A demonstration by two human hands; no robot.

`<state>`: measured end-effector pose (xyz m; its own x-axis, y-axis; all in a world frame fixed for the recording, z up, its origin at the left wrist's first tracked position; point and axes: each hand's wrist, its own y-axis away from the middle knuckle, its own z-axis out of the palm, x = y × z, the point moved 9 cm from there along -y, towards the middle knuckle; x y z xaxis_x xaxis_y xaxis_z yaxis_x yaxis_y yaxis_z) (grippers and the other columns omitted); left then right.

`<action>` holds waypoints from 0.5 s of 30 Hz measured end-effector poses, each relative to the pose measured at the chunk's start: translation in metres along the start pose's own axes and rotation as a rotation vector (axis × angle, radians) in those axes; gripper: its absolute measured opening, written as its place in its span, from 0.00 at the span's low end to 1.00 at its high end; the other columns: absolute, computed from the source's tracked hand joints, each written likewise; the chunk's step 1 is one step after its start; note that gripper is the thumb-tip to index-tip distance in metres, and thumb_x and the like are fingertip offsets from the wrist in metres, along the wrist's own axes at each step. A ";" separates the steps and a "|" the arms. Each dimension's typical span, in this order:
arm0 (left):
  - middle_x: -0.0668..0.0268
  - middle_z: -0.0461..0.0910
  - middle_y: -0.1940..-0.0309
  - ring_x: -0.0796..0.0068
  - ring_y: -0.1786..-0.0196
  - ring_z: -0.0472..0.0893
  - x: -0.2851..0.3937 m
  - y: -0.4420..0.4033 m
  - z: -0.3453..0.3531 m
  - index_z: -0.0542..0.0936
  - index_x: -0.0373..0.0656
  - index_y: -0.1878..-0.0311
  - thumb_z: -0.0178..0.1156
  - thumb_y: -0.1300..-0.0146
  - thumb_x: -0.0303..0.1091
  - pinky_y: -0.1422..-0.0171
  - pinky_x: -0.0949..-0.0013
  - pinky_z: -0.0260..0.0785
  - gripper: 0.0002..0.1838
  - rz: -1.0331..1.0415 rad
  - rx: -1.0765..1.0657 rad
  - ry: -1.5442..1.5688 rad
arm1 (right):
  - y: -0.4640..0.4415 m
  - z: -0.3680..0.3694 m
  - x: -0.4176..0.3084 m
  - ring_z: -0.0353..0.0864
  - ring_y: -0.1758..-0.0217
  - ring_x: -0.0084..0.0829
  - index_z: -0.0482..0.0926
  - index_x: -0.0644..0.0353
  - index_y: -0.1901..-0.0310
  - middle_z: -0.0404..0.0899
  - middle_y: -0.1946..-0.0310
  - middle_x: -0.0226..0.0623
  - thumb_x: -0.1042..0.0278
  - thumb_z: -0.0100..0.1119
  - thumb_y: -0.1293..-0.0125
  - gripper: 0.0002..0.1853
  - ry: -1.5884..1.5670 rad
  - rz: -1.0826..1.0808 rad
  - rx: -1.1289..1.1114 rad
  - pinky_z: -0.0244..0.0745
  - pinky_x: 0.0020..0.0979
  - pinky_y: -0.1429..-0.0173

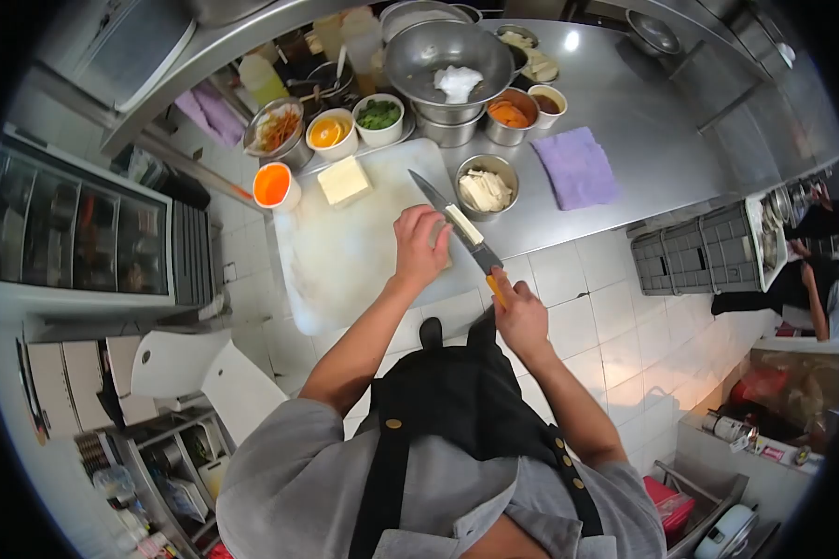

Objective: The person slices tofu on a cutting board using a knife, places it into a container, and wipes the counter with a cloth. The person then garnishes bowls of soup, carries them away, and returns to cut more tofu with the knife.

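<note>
My right hand (520, 317) is wrapped round the orange handle of a kitchen knife (432, 194), its blade pointing up and left over the board's right edge. A pale, cream-white slice (464, 224) lies along the blade. My left hand (419, 244) is just left of the blade, fingers curved and thumb apart, over the white cutting board (345, 265). What lies under its palm is hidden. A pale rectangular block (345, 181), like tofu or butter, sits at the board's far side. Right of the knife tip, a metal bowl (504, 211) holds similar pale pieces.
Behind the board are tubs of orange sauce (272, 184), orange slices (328, 131) and green herbs (379, 115). A large metal bowl (410, 65) rests on stacked pots. Right lies a purple cloth (575, 168). Another person (816, 279) is beyond a grey crate (685, 252).
</note>
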<state>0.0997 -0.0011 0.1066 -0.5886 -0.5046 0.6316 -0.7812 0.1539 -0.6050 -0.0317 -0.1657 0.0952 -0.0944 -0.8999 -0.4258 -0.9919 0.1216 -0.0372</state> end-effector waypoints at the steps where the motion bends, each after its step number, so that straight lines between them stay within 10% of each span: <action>1: 0.63 0.79 0.58 0.60 0.45 0.75 0.016 -0.013 0.000 0.80 0.42 0.61 0.70 0.46 0.31 0.41 0.56 0.63 0.11 0.049 -0.058 0.025 | -0.005 -0.009 0.002 0.81 0.70 0.47 0.72 0.43 0.34 0.75 0.71 0.41 0.70 0.64 0.40 0.30 0.020 -0.045 0.039 0.78 0.46 0.66; 7: 0.66 0.81 0.66 0.58 0.52 0.76 0.025 -0.063 0.066 0.82 0.41 0.74 0.73 0.52 0.40 0.44 0.56 0.65 0.13 -0.026 -0.574 -0.182 | -0.038 -0.035 0.021 0.80 0.69 0.41 0.74 0.44 0.35 0.74 0.70 0.39 0.75 0.68 0.47 0.34 0.128 -0.125 0.173 0.76 0.42 0.67; 15: 0.60 0.81 0.69 0.55 0.57 0.79 0.008 -0.096 0.127 0.84 0.39 0.75 0.71 0.50 0.37 0.46 0.58 0.70 0.11 0.122 -0.477 -0.053 | -0.070 -0.029 0.031 0.82 0.68 0.44 0.76 0.49 0.38 0.77 0.68 0.43 0.80 0.55 0.45 0.29 0.116 -0.151 0.147 0.79 0.42 0.66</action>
<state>0.1963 -0.1277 0.1075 -0.6801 -0.4990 0.5371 -0.7225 0.5800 -0.3761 0.0325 -0.2144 0.1108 0.0362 -0.9534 -0.2995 -0.9732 0.0345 -0.2275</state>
